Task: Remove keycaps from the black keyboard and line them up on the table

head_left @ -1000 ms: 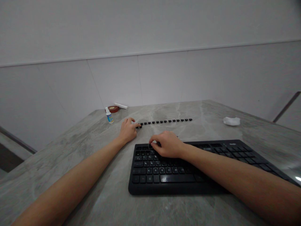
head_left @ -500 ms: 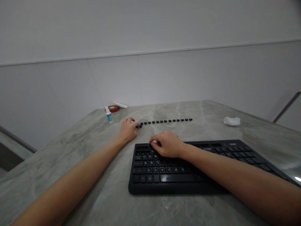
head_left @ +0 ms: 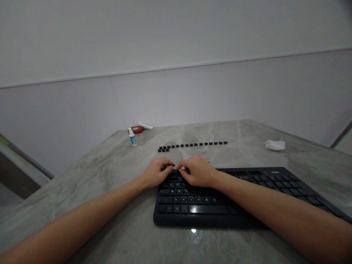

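A black keyboard [head_left: 206, 220] lies on the table, some of its upper-left keycaps gone. Over that corner, my right hand [head_left: 197, 171] is closed in a pinch on a thin wire keycap puller [head_left: 209, 162], mostly hidden by the hand. My left hand [head_left: 158, 171] meets it there, thumb and forefinger drawn together beside the right fingertips. Anything between the left fingers is too small to make out. Beyond the keyboard, a long row of black keycaps [head_left: 195, 144] stands on the table, with three more keycaps [head_left: 163, 150] in front of its left end.
At the back left, a small spray bottle [head_left: 133, 139] stands by a reddish-brown box [head_left: 137, 130] and a white strip [head_left: 145, 126]. A crumpled white tissue [head_left: 275, 145] lies to the right on the grey marbled table [head_left: 115, 227]. A wall [head_left: 192, 95] rises behind.
My left hand has moved from the keycaps back to the keyboard's upper-left corner, beside my right hand. The shorter keycap row now shows three pieces. The view has shifted slightly.
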### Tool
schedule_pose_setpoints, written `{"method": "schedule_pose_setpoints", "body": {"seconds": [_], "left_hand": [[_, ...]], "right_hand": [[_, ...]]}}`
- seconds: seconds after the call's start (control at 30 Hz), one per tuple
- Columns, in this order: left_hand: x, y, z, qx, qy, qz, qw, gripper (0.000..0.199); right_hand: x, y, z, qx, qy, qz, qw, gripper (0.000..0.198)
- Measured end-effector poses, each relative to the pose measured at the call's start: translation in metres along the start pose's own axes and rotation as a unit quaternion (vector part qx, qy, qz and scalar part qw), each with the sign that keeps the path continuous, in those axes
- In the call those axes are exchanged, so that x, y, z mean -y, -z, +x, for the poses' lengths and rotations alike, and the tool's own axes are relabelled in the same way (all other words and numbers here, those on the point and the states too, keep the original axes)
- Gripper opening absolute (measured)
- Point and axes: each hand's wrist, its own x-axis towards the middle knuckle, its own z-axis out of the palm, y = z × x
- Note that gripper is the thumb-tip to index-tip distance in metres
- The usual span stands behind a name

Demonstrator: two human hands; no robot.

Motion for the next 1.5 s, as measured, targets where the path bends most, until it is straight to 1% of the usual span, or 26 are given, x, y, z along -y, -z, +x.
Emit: {"method": "schedule_pose_setpoints", "body": {"seconds": [0.03, 0.07, 0.13, 0.23, 0.37, 0.43, 0.53, 0.63, 0.8, 0.97, 1.13, 1.23, 1.3, 1.37, 1.43, 1.5], "left_hand": [[-0.006, -0.001, -0.007, -0.007, -0.022, -0.024, 0.999, 0.023], [-0.011, -0.002, -0.013, 0.003, -0.045, -0.039, 0.998, 0.026], [-0.015, -0.004, -0.02, 0.009, -0.054, -0.066, 0.996, 0.031], [-0.012, -0.005, -0.021, 0.012, -0.053, -0.081, 0.995, 0.031], [-0.008, -0.005, -0.018, 0.008, -0.089, -0.115, 0.989, 0.04], [-0.009, -0.004, -0.019, -0.002, -0.1, -0.126, 0.987, 0.039], [-0.012, -0.002, -0.021, -0.013, -0.113, -0.121, 0.986, 0.03], [-0.013, -0.001, -0.022, -0.012, -0.129, -0.109, 0.986, 0.026], [-0.014, 0.002, -0.021, -0.006, -0.143, -0.098, 0.985, 0.023], [-0.016, 0.003, -0.021, -0.013, -0.166, -0.097, 0.981, 0.024], [-0.016, 0.003, -0.022, 0.005, -0.182, -0.12, 0.976, 0.025], [-0.017, 0.004, -0.022, 0.011, -0.179, -0.118, 0.977, 0.024], [-0.017, 0.004, -0.022, 0.012, -0.178, -0.116, 0.977, 0.024], [-0.017, 0.005, -0.022, 0.011, -0.179, -0.118, 0.977, 0.024], [-0.016, 0.004, -0.021, 0.011, -0.182, -0.123, 0.975, 0.025], [-0.015, 0.003, -0.021, 0.01, -0.184, -0.128, 0.975, 0.025]], "right_hand": [[0.0, 0.0, 0.0, -0.003, 0.0, -0.001, 1.0, 0.022], [0.0, 0.0, 0.0, -0.004, 0.001, -0.001, 1.0, 0.022], [0.001, 0.0, 0.0, -0.006, 0.002, -0.001, 1.0, 0.022], [0.002, 0.002, -0.001, -0.015, 0.011, 0.008, 1.0, 0.02], [0.002, 0.005, -0.003, -0.027, 0.043, 0.021, 0.998, 0.016], [0.002, 0.007, -0.004, -0.037, 0.058, 0.028, 0.997, 0.015], [0.001, 0.007, -0.005, -0.047, 0.084, 0.045, 0.994, 0.015], [0.002, 0.008, -0.005, -0.034, 0.109, 0.052, 0.992, 0.015], [0.004, 0.008, -0.004, -0.012, 0.099, 0.045, 0.994, 0.015], [0.002, 0.008, -0.005, -0.003, 0.12, 0.035, 0.992, 0.014], [0.001, 0.007, -0.006, -0.033, 0.149, 0.025, 0.988, 0.015], [-0.001, 0.008, -0.006, -0.061, 0.152, 0.018, 0.986, 0.016], [-0.002, 0.008, -0.007, -0.067, 0.151, 0.025, 0.986, 0.016], [-0.001, 0.009, -0.007, -0.054, 0.151, 0.039, 0.986, 0.016], [0.0, 0.009, -0.006, -0.022, 0.142, 0.051, 0.988, 0.016], [0.003, 0.01, -0.006, 0.016, 0.12, 0.054, 0.991, 0.015]]}}
